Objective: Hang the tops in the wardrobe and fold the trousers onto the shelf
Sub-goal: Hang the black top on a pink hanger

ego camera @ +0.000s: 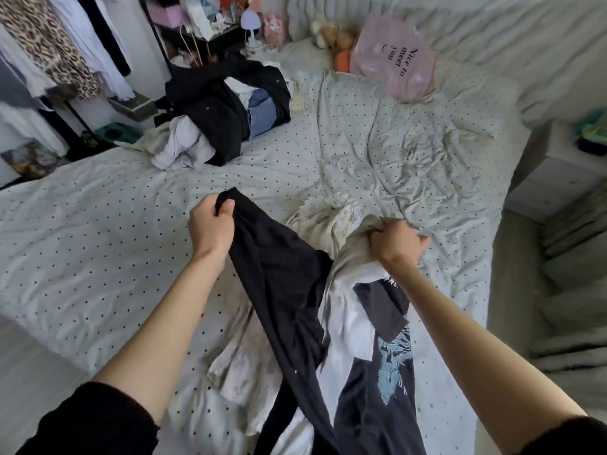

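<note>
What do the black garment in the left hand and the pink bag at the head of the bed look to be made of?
The black garment looks like a soft, matte knit, perhaps jersey: it hangs limp from the left hand in smooth folds without shine. The pink bag looks like thin glossy plastic film: it is crinkled, faintly see-through and catches light.

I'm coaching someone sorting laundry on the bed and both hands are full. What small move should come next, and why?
Probably let the right hand drop its bunch of pale garments back onto the bed. The left hand already grips one end of the black garment, which hangs tangled with the printed T-shirt. A free right hand could pull the black garment clear.
</note>
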Motion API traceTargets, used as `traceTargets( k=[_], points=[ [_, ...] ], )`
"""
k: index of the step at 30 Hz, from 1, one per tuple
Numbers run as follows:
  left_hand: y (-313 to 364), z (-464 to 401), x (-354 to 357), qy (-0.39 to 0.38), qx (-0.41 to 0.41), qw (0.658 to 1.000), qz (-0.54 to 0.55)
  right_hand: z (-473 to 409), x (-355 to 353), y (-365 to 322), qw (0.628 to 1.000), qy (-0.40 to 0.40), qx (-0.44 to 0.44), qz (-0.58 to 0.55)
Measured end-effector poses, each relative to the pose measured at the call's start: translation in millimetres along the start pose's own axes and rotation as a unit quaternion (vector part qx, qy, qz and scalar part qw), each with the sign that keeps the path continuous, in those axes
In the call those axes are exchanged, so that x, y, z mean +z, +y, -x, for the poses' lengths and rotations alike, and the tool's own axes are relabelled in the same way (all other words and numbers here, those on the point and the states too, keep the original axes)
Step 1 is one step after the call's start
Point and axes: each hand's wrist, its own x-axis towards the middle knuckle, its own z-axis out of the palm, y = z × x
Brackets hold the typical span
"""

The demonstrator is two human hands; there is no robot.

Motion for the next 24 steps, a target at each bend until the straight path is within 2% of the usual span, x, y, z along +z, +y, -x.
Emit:
traceTargets(
  k=[3, 5, 9, 12, 13, 15, 17, 20, 24],
  points=[
    [9.4, -10.2, -32.8, 0.037, 0.002, 0.999, 0.026, 5.1, -8.1, -6.2, 0.999, 0.028, -0.008, 0.033],
    [14.0, -10.2, -58.2, 0.036, 0.01, 0.999, 0.039, 11.2, -11.8, -14.7, 0.999, 0.011, -0.003, 0.045],
    [22.4, 5.6, -105.7, -0.027, 0.058, 0.997, 0.032, 35.6, -14.7, -50.5, 0.991, -0.089, -0.035, 0.094],
    [32.5, 24.6, -134.0, -0.103, 0.101, 0.989, 0.023, 58.7, -9.3, -89.4, 0.974, -0.163, -0.144, 0.055],
    [32.8, 31.4, -144.4, -0.13, 0.115, 0.985, 0.018, 70.5, -7.5, -104.1, 0.96, -0.201, -0.194, 0.001],
    [29.7, 42.7, -166.0, -0.165, 0.133, 0.977, 0.005, 97.2, -5.5, -133.3, 0.908, -0.297, -0.274, -0.109],
    [22.4, 53.1, -192.4, -0.163, 0.146, 0.976, 0.0, 128.6, -3.7, -163.7, 0.852, -0.38, -0.33, -0.145],
    [12.7, 66.5, -237.7, -0.112, 0.159, 0.981, 0.005, 169.9, 1.2, -204.0, 0.774, -0.481, -0.393, -0.122],
    [-3.3, 85.7, -318.0, 0.003, 0.156, 0.988, 0.012, 222.1, 9.6, -243.6, 0.721, -0.545, -0.426, -0.045]
  ],
)
